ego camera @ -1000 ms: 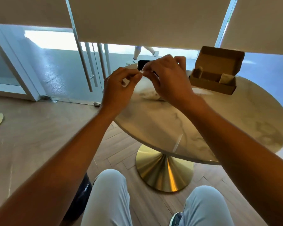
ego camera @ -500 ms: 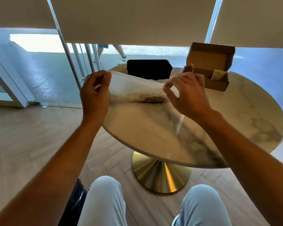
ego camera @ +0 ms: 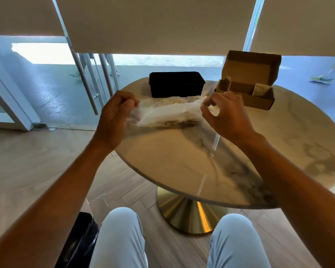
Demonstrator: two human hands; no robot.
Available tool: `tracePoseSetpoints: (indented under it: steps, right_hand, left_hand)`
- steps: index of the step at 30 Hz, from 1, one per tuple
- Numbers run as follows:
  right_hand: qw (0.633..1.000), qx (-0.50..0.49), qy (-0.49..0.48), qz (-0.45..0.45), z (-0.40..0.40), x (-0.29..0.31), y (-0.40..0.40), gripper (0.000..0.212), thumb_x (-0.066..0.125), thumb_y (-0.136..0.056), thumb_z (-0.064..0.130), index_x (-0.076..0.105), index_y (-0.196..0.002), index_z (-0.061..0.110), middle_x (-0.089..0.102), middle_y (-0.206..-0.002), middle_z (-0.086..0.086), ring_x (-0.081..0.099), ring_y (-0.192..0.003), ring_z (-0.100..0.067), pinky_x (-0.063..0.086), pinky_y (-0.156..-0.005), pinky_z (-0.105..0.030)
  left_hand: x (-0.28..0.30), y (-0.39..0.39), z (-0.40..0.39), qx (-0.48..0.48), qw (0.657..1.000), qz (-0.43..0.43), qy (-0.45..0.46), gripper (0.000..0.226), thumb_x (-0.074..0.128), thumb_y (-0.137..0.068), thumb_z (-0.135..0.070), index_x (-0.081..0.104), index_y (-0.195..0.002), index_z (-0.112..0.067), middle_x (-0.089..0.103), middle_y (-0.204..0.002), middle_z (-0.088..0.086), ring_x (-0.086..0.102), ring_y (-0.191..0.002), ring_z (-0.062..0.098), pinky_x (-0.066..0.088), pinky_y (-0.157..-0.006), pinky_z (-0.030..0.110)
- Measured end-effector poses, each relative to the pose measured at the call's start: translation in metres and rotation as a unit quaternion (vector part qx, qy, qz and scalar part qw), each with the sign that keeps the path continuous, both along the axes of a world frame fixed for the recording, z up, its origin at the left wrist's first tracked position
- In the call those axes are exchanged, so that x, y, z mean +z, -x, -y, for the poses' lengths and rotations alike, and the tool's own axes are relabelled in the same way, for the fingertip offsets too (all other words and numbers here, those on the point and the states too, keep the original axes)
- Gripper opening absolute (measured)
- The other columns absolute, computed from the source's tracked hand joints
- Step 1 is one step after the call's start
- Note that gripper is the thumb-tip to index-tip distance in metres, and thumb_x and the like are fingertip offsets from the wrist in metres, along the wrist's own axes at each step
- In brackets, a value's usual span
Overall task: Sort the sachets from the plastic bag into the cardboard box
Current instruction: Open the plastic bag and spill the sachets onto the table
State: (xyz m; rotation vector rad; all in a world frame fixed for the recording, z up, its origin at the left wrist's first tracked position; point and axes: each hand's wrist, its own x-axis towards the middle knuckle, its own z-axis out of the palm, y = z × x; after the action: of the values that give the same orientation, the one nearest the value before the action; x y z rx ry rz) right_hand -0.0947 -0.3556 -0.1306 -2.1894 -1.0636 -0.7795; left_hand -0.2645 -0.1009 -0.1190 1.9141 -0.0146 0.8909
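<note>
Left hand (ego camera: 115, 115) and right hand (ego camera: 223, 115), fingers pinching plastic bag (ego camera: 168, 113) ends (stretching mouth open, likely); cardboard box (ego camera: 248, 88) open nearby for sachets.

Both bare arms reach forward from the lower corners, elbows low, wrists raised. The left hand (ego camera: 115, 111) is curled into a loose fist, its fingers bunched round one end of the plastic bag (ego camera: 168, 113). The right hand (ego camera: 223, 115) has its back to the camera, thumb and forefinger pinching the bag's other end. The hands are level and well apart. Both knees show below.
</note>
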Motion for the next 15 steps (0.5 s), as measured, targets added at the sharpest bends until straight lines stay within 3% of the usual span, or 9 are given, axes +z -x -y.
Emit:
tracePoseSetpoints:
  steps: [3,6,10,13,15]
  right_hand:
    - [1.000,0.004,0.001,0.016,-0.001,0.000,0.008,0.015,0.068,-0.098,0.031,0.072,-0.102,0.018,0.074,-0.105,0.000,0.062,-0.102,-0.018,0.031,-0.094,-0.026]
    - [1.000,0.005,0.006,0.022,0.002,0.004,0.012,0.016,0.069,-0.097,0.030,0.073,-0.102,0.015,0.075,-0.104,-0.003,0.064,-0.101,-0.021,0.036,-0.095,-0.030]
    - [1.000,-0.020,0.004,0.015,0.018,0.008,0.008,0.016,0.071,-0.094,0.030,0.072,-0.100,0.015,0.074,-0.103,-0.004,0.062,-0.101,-0.022,0.041,-0.095,-0.035]
    - [0.999,-0.022,0.024,0.008,0.029,0.004,0.003,0.017,0.073,-0.093,0.031,0.073,-0.099,0.015,0.075,-0.104,-0.003,0.063,-0.102,-0.021,0.051,-0.095,-0.046]
    - [0.999,-0.031,0.027,0.003,0.035,0.002,0.001,0.016,0.075,-0.092,0.030,0.073,-0.097,0.015,0.075,-0.102,-0.004,0.062,-0.101,-0.023,0.047,-0.094,-0.040]
  left_hand:
    - [0.013,0.007,-0.004,0.005,0.971,-0.073,-0.228,0.025,0.069,-0.092,-0.041,0.064,-0.109,-0.024,0.063,-0.098,-0.020,0.063,-0.090,0.003,0.050,-0.074,0.006]
    - [0.033,0.000,0.004,-0.010,0.933,-0.082,-0.350,0.026,0.074,-0.089,-0.034,0.072,-0.112,-0.023,0.067,-0.100,-0.012,0.063,-0.082,0.003,0.052,-0.073,0.010]
    - [0.046,-0.002,0.007,-0.015,0.933,-0.043,-0.358,0.024,0.073,-0.090,-0.030,0.077,-0.108,-0.014,0.073,-0.099,-0.001,0.066,-0.089,0.011,0.053,-0.081,0.022]
    - [0.039,0.004,0.001,-0.017,0.937,-0.040,-0.346,0.021,0.074,-0.090,-0.027,0.076,-0.106,-0.014,0.073,-0.098,-0.003,0.065,-0.088,0.004,0.049,-0.081,0.010]
    - [0.032,0.006,0.001,-0.020,0.939,-0.045,-0.340,0.019,0.073,-0.090,-0.025,0.076,-0.106,-0.014,0.072,-0.096,-0.005,0.064,-0.089,0.003,0.046,-0.080,0.007]
